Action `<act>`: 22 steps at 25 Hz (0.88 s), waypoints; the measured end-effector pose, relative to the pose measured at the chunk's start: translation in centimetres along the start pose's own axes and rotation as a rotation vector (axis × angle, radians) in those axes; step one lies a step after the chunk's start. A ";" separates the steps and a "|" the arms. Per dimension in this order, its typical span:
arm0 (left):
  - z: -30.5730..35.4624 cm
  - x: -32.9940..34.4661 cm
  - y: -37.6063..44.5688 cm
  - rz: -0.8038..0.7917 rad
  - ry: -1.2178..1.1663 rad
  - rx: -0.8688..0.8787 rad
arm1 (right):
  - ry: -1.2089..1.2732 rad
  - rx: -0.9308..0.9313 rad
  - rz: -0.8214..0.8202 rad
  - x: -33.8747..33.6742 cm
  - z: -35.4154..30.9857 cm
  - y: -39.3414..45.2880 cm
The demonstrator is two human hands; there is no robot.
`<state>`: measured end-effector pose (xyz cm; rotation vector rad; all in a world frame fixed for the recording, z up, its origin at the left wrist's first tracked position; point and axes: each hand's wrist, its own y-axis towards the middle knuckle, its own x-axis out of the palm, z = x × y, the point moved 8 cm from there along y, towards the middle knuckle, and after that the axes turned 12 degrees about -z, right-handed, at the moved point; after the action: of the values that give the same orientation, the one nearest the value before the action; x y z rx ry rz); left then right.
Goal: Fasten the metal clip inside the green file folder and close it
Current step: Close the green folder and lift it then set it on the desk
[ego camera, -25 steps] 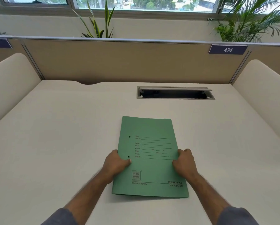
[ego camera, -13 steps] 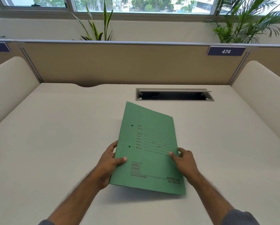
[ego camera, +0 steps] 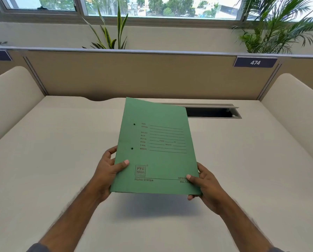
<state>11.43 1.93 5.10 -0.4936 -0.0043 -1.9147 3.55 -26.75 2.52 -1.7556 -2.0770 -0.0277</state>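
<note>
The green file folder (ego camera: 157,151) is closed and held up off the desk, its printed front cover facing me and its far edge raised. My left hand (ego camera: 109,170) grips its lower left edge, thumb on the cover. My right hand (ego camera: 204,186) holds the lower right corner, thumb on top and fingers underneath. Two small punched holes show near the left edge. The metal clip is hidden inside the folder.
A pale desk (ego camera: 52,170) lies below, with the folder's shadow on it. A cable slot with a raised flap (ego camera: 212,111) sits at the back right, partly behind the folder. Beige partition walls (ego camera: 133,75) ring the desk on three sides.
The folder lay flat on the desk under both hands a second ago. Both hands have lifted it clear of the desk and tilted it up toward me.
</note>
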 end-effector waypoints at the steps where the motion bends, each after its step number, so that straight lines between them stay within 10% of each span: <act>1: 0.5 0.1 0.2 -0.048 0.020 0.002 | 0.009 0.007 0.002 0.0 0.0 0.4; 5: 1.2 0.8 0.5 -0.238 0.168 -0.008 | -0.029 0.045 0.060 -0.8 -0.6 1.9; 22: 6.4 -11.4 9.6 0.062 0.092 0.038 | -0.379 0.135 0.058 3.7 -6.1 17.3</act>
<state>25.64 9.74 4.90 -0.3761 0.0344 -1.8713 21.32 -21.44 4.96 -1.8479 -2.2172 0.4858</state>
